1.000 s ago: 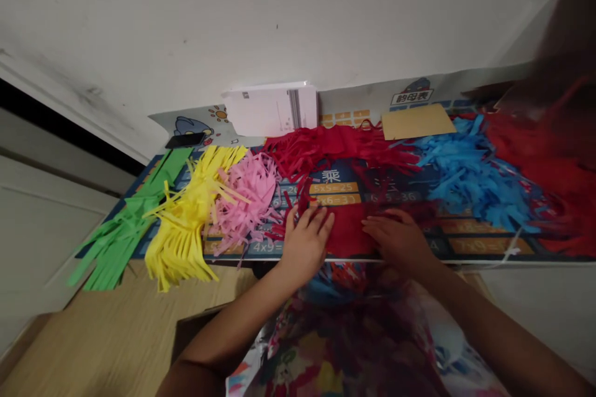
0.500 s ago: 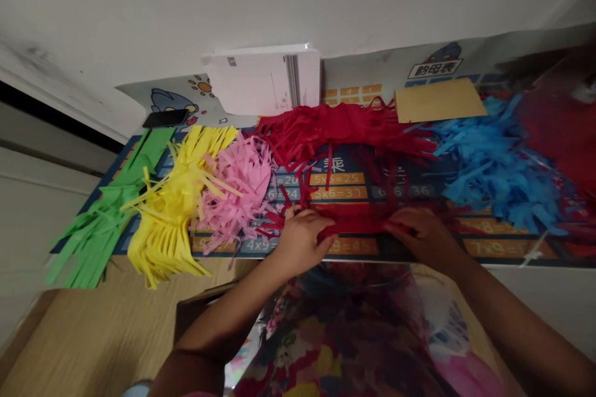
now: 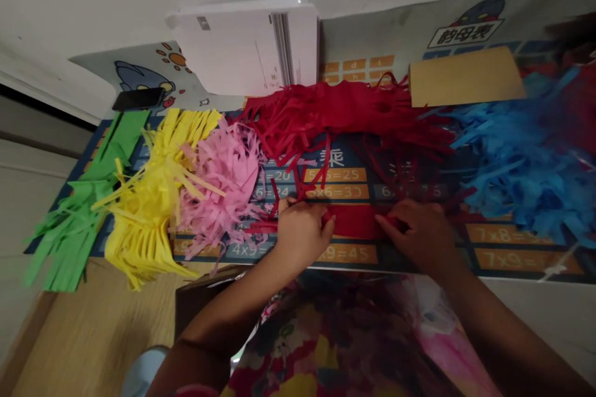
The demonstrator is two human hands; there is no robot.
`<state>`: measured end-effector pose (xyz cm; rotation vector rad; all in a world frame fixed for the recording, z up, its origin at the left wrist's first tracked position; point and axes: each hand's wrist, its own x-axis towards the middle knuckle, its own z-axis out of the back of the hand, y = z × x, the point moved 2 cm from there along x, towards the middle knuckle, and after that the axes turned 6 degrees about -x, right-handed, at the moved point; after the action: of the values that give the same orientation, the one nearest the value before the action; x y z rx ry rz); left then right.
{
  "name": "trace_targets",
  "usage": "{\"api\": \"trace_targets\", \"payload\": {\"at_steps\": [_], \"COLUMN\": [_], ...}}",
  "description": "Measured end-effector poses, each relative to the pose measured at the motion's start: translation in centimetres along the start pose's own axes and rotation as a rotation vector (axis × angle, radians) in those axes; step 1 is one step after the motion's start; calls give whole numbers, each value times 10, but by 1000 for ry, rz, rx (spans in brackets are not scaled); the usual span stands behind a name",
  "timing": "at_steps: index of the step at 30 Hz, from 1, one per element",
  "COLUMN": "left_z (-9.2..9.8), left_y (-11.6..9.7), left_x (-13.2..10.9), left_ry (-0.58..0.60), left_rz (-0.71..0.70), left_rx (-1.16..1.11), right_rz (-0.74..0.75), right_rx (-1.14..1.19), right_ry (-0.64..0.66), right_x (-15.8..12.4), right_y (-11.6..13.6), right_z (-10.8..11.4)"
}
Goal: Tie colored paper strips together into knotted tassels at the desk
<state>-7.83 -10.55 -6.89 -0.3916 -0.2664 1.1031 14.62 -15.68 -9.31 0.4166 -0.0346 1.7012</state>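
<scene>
A piece of red tissue paper (image 3: 354, 221) with fringed ends lies flat at the front edge of the table, stretched between my hands. My left hand (image 3: 303, 227) is closed on its left part, thumb and fingers pinching it. At the other end my right hand (image 3: 414, 229) pinches the paper between thumb and fingers. Just behind lies a pile of red fringed paper (image 3: 339, 115). Left of my hands sit pink fringed paper (image 3: 223, 173), then yellow (image 3: 153, 198) and green (image 3: 88, 211). Blue fringed paper (image 3: 535, 161) spreads on the right.
A white sheet stack (image 3: 242, 49) leans at the wall. The yellow-tan card (image 3: 465, 77) lies at the back right, a black phone (image 3: 138, 98) at the back left. The table mat (image 3: 338, 175) carries printed sums. A brown box (image 3: 205, 298) stands below the table.
The view has shifted closer, spreading the papers outward. Both hands keep their pinch on the red paper, which now lies flatter and clearer between them.
</scene>
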Motion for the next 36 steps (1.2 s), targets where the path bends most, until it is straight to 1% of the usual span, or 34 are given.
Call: {"api": "trace_targets", "payload": {"at_steps": [3, 8, 13, 18, 20, 21, 22, 23, 24, 25, 26, 27, 28, 29, 30, 32, 33, 34, 36], "left_z": [0, 0, -1, 0, 3, 6, 8, 10, 11, 11, 12, 12, 13, 15, 17, 21, 22, 22, 22], "left_y": [0, 2, 3, 2, -1, -3, -5, -7, -9, -10, -11, -10, -9, -9, -8, -7, -6, -6, -2], "left_x": [2, 3, 5, 4, 4, 4, 5, 6, 7, 8, 8, 8, 8, 7, 7, 5, 5, 5, 4], "left_ry": [-9, 16, 2, 60, 11, -41, -89, -108, -87, -25, 62, 152, 228, 278, 309, 335, 338, 334, 312], "left_rz": [-11, 5, 1, -13, -49, -89, -159, -264, -388, -514, -624, -705, -758, -785, -798, -797, -782, -764, -739], "left_rx": [0, -9, -15, 21, 61, 93, 126, 153, 170, 176, 178, 189, 208, 231, 253, 275, 275, 272, 259], "right_rz": [-12, -27, -58, -96, -144, -172, -197, -216, -230, -244, -259, -258, -217, -129, -4, 258, 341, 379, 388], "right_rx": [3, 8, -9, -3, 11, 9, -3, -23, -56, -99, -144, -176, -183, -163, -120, -9, 31, 55, 79], "right_ry": [6, 29, 57, 68, 45, 23, 1, -21, -43, -72, -108, -142, -150, -122, -66, 85, 141, 166, 152], "right_x": [0, 3, 5, 4, 3, 3, 3, 2, 2, 0, -2, -4, -7, -9, -12, -15, -16, -15, -12], "right_y": [0, 0, 0, -1, -3, -3, -4, -4, -5, -5, -5, -4, -2, 1, 5, 11, 12, 11, 4], "right_z": [0, 0, 1, -2, -5, -5, -4, -2, 1, 7, 13, 20, 26, 30, 32, 28, 24, 20, 11]}}
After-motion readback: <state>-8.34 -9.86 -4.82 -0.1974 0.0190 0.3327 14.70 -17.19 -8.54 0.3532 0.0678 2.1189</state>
